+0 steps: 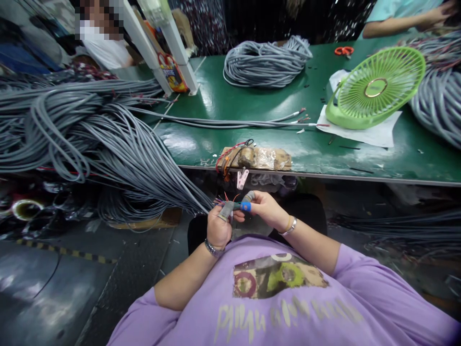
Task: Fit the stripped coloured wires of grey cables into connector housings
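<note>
**Clerk:** Largest entries first?

**Checker:** Green table [252, 144], running across the view. Next, a grey cable bundle [108, 144] that drapes off the table's left end and tapers down to the person's lap. Then a coil of grey cable [264, 65] at the far edge, and a green fan [376, 89] lying tilted on a white paper sheet [378, 134] to the right.

**Clerk:** Mid-sized?

**Checker:** One taped block [266, 158] on the near table edge, with red and black wires [234, 149] looped over its left end.

**Clerk:** And the hands?

**Checker:** Both are below the table edge, close together and in front of the purple shirt. The left hand [219, 228] is closed around a cable end [225, 211] at the tip of the bundle, where thin coloured strands fan out above it. The right hand [264, 209] has its fingers pinched on a blue-tipped tool [245, 206], which meets that cable end.

**Clerk:** Smallest?

**Checker:** Orange scissors [344, 50], far side of the table.
</note>
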### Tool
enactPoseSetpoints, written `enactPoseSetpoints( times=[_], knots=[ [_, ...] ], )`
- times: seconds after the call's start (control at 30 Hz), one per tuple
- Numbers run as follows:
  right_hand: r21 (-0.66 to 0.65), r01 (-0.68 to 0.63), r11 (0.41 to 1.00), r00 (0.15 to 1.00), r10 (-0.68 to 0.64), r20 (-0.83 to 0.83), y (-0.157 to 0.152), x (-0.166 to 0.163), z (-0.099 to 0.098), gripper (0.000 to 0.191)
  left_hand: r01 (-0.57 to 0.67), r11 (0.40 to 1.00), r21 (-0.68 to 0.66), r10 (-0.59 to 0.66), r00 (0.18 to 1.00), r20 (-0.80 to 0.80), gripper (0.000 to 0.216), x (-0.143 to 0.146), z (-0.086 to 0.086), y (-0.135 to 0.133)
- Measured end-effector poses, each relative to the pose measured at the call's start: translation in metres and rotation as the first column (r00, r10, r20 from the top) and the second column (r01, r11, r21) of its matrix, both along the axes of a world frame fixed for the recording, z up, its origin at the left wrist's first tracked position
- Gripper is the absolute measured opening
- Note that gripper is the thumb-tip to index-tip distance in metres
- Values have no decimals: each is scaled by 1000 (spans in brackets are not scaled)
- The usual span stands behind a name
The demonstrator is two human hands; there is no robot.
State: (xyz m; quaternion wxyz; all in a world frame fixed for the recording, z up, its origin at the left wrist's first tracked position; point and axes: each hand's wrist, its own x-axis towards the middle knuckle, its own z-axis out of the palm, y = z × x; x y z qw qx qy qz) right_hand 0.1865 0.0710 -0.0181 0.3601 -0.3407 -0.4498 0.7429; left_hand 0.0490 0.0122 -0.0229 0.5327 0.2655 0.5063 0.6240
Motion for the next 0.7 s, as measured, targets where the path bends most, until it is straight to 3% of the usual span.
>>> enactPoseSetpoints(
  times=[0.17,0.33,0.43,0.53,0.6,0.7],
  knots=[
    [36,-68,997,998,69,-13,-2,2,-2,39,17,1000,-12,-18,1000,-18,35,-1,1,-2],
    [8,-34,999,997,33,74,6,2,5,38,99,995,7,-97,984,-147,31,-3,-3,-9],
    [74,-131,989,984,121,128,10,0,17,36,173,985,-4,-170,958,-231,33,-4,-7,-12],
    [60,-192,980,977,186,100,9,-5,23,31,195,980,-26,-195,945,-263,34,-5,-10,-13],
    [44,-143,989,987,139,75,7,-8,22,27,179,984,-22,-178,951,-252,33,-5,-10,-12],
    [3,36,999,998,-37,57,8,-8,15,22,145,989,-9,-144,970,-197,31,-5,-8,-12]
  ],
)
